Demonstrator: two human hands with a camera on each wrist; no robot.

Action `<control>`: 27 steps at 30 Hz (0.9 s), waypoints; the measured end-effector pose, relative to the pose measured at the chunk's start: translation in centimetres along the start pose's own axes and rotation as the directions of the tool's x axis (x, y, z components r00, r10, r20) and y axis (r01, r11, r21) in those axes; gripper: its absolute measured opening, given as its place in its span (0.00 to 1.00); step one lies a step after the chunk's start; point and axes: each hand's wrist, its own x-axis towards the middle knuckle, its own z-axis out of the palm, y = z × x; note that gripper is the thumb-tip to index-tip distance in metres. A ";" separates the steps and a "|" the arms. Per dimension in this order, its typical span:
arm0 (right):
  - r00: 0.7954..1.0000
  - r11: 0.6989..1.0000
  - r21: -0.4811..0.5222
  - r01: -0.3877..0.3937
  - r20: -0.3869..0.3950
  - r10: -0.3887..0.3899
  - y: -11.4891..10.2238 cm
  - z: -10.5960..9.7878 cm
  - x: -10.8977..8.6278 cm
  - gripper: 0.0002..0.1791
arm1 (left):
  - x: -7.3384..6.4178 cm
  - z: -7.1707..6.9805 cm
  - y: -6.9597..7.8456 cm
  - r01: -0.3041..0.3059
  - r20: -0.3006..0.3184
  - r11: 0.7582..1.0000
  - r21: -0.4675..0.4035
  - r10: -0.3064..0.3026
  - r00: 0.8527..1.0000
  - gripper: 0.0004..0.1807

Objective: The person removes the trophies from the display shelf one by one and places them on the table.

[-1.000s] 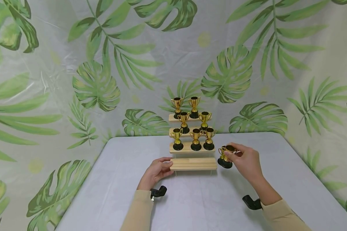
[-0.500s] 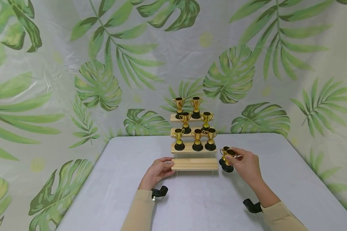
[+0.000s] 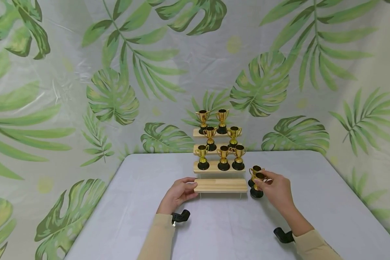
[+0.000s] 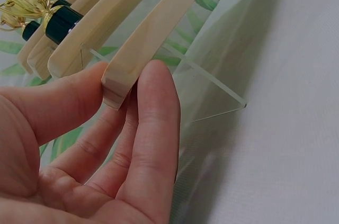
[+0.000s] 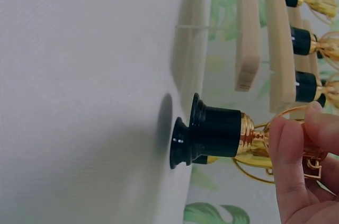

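Note:
My left hand (image 3: 176, 193) pinches the left end of the lowest wooden plank (image 3: 220, 185) of a stepped display stand. In the left wrist view the thumb lies on one face of that plank (image 4: 153, 38), fingertips on the other. Just right of the stand my right hand (image 3: 278, 187) grips a small gold trophy cup (image 3: 256, 192) with a black base. The right wrist view shows this trophy (image 5: 217, 131) held by its gold upper part, its base apparently off the table. Right behind it is a second trophy (image 3: 255, 169), partly hidden; its base (image 5: 179, 144) seems to stand on the table.
Several more gold trophies stand on the upper planks, such as one (image 3: 202, 157) at the left of the second plank up. Clear thin supports carry the stand on the white-covered table (image 3: 143, 184). A leaf-patterned curtain (image 3: 169, 90) hangs behind.
The right hand has moved its trophy slightly toward me, so more of the second trophy shows behind it. My left hand keeps its hold on the plank. The whole view has shifted a little.

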 end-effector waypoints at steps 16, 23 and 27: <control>1.000 1.000 0.002 -0.022 0.020 0.022 1.3 0.9 -0.2 0.28 | 0.0 0.0 -0.2 0.004 -0.001 1.000 -0.005 -0.004 1.000 0.23; 1.000 1.000 -0.006 -0.012 0.001 0.012 1.5 1.0 -0.2 0.27 | 0.0 0.0 -0.1 0.015 -0.001 1.000 -0.013 -0.015 1.000 0.24; 1.000 1.000 -0.003 -0.014 0.000 0.014 1.8 1.1 -0.2 0.27 | -0.1 0.0 0.1 0.011 -0.002 1.000 -0.009 -0.011 1.000 0.24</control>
